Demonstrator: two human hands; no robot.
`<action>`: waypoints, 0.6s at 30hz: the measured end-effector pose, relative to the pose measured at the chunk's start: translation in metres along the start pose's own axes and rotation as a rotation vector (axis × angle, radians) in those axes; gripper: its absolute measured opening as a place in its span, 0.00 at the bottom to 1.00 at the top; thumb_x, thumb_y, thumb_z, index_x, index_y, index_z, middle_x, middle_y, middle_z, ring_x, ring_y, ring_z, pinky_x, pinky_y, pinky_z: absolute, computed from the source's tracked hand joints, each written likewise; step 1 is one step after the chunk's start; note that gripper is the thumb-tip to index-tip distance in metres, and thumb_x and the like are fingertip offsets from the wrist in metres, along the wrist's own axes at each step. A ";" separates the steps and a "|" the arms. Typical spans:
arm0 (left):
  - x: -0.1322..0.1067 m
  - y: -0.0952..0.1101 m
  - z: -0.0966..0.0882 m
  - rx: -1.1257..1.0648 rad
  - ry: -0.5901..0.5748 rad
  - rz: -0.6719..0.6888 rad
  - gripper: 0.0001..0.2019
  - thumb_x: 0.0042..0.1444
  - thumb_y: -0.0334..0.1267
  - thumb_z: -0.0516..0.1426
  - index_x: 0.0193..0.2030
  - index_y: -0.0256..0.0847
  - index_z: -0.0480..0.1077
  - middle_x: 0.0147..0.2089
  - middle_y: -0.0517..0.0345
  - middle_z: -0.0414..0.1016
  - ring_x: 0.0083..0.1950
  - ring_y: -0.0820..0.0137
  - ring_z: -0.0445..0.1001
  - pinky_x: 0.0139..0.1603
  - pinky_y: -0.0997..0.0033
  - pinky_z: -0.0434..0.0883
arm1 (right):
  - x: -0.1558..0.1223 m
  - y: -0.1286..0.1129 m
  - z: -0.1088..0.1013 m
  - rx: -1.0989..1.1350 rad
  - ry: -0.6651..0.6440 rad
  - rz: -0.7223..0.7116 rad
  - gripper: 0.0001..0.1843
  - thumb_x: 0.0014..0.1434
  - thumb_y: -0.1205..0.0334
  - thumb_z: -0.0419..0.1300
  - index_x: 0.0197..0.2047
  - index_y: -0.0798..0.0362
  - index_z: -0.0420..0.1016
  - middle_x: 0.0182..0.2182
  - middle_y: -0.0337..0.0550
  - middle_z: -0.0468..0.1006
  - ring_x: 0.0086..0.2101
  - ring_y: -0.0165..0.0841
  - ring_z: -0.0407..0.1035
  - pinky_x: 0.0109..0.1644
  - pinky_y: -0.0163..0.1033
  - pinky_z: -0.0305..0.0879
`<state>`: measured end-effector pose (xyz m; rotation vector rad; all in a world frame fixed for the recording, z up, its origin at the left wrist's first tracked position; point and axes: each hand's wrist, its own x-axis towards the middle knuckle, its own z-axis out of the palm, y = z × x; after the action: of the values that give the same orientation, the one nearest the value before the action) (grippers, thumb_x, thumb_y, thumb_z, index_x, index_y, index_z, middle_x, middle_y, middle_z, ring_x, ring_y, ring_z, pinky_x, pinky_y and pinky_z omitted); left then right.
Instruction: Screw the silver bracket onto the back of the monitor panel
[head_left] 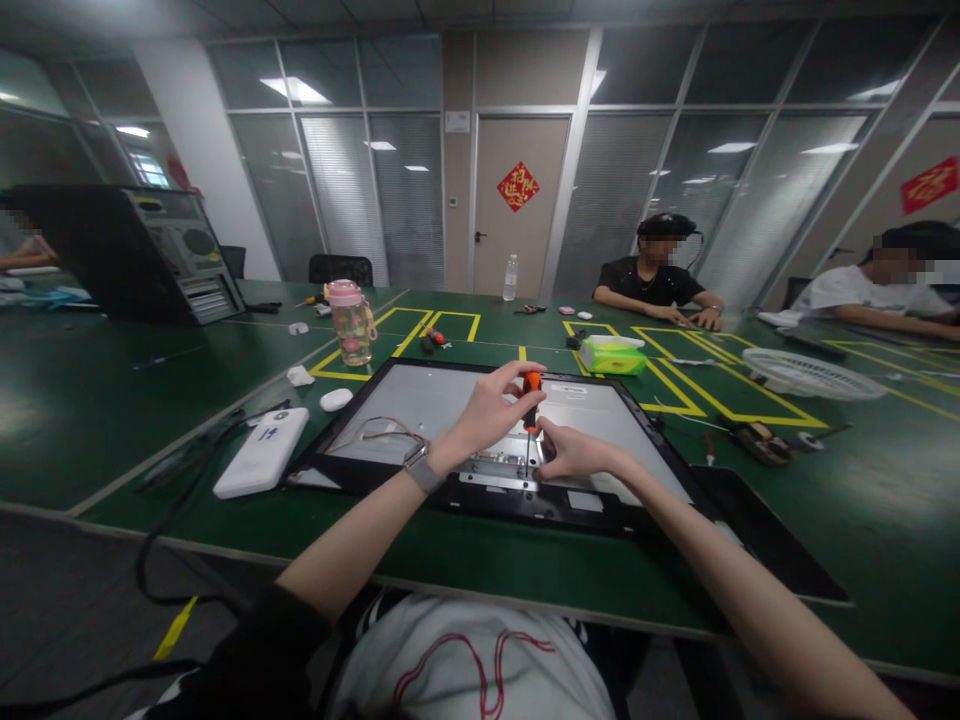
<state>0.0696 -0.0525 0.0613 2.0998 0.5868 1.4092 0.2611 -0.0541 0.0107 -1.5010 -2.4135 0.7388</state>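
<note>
Lying flat by the near edge of the green table (112, 400), the opened monitor (420, 400) has its metal back facing up, which leaves the connector plate (495, 462) on its near side within reach. The left hand (484, 410) curls its fingers round the top of the orange-handled screwdriver (531, 390), holding it upright. The right hand (574, 455) pinches the shaft low down, apparently to steady the tip on the plate.

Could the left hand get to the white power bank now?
Probably, once freed: the left hand grips the screwdriver; the power bank lies uncovered on the table to its left.
</note>
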 end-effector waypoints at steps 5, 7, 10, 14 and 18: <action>0.000 -0.008 -0.002 0.010 0.072 -0.055 0.16 0.54 0.36 0.60 0.50 0.39 0.70 0.46 0.51 0.75 0.32 0.75 0.75 0.21 0.84 0.70 | -0.001 0.003 0.003 0.054 0.032 -0.019 0.27 0.42 0.57 0.67 0.42 0.51 0.57 0.23 0.27 0.60 0.25 0.27 0.56 0.28 0.33 0.51; -0.004 -0.012 -0.003 0.021 0.092 -0.053 0.16 0.54 0.37 0.60 0.50 0.39 0.71 0.46 0.51 0.75 0.32 0.76 0.75 0.21 0.84 0.70 | -0.004 0.008 0.007 0.101 0.074 -0.060 0.26 0.44 0.54 0.66 0.42 0.51 0.58 0.23 0.28 0.59 0.25 0.27 0.56 0.28 0.33 0.51; -0.008 -0.014 -0.002 0.044 0.111 -0.032 0.16 0.54 0.38 0.60 0.50 0.40 0.71 0.46 0.52 0.75 0.32 0.76 0.74 0.22 0.85 0.70 | -0.006 0.014 0.011 0.123 0.086 -0.089 0.26 0.45 0.53 0.67 0.43 0.51 0.59 0.24 0.28 0.59 0.26 0.28 0.56 0.29 0.33 0.52; -0.010 -0.013 0.000 0.055 0.101 -0.026 0.16 0.55 0.40 0.60 0.50 0.40 0.71 0.46 0.51 0.75 0.33 0.76 0.74 0.20 0.85 0.68 | -0.005 0.017 0.011 0.128 0.082 -0.088 0.27 0.45 0.52 0.67 0.45 0.52 0.60 0.25 0.29 0.61 0.26 0.28 0.58 0.29 0.34 0.53; -0.010 -0.012 0.002 0.077 0.098 -0.010 0.15 0.55 0.39 0.60 0.50 0.41 0.71 0.46 0.52 0.74 0.34 0.75 0.74 0.21 0.85 0.69 | -0.004 0.016 0.010 0.128 0.086 -0.087 0.28 0.45 0.52 0.67 0.45 0.53 0.60 0.25 0.30 0.61 0.27 0.29 0.58 0.30 0.34 0.54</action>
<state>0.0671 -0.0499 0.0458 2.0927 0.7000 1.5134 0.2713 -0.0553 -0.0058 -1.3422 -2.3053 0.7777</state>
